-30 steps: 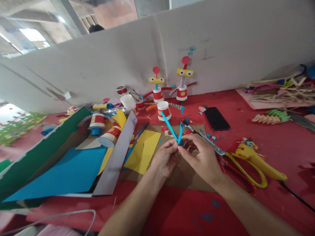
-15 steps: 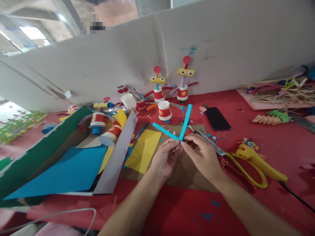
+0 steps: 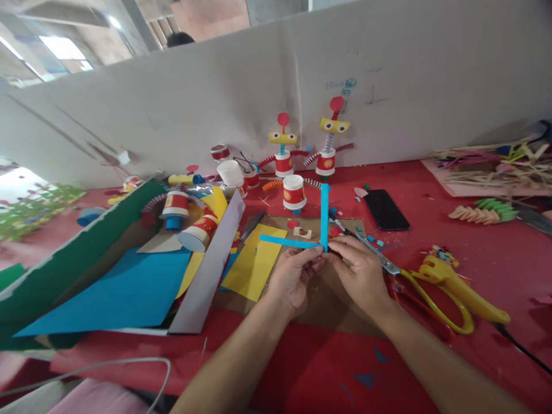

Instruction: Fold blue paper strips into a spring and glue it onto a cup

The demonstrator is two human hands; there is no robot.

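Both my hands meet over a brown cardboard sheet (image 3: 328,299) on the red table. My left hand (image 3: 293,276) and my right hand (image 3: 360,273) pinch the joined corner of two light blue paper strips (image 3: 324,215). One strip points up toward the back, the other lies out to the left, forming a right angle. Fingers of both hands are closed on the corner.
Yellow-handled scissors (image 3: 448,282) lie right of my right hand. A black phone (image 3: 386,210) lies behind them. Paper-cup robot figures (image 3: 326,144) stand at the white partition. Blue, yellow and grey paper sheets (image 3: 129,287) and red cups (image 3: 295,192) lie left. Craft sticks pile at far right.
The two blue strips have spread from a narrow V into a right angle, one swinging left and flat, the other upright. My hands stayed pinched at the corner.
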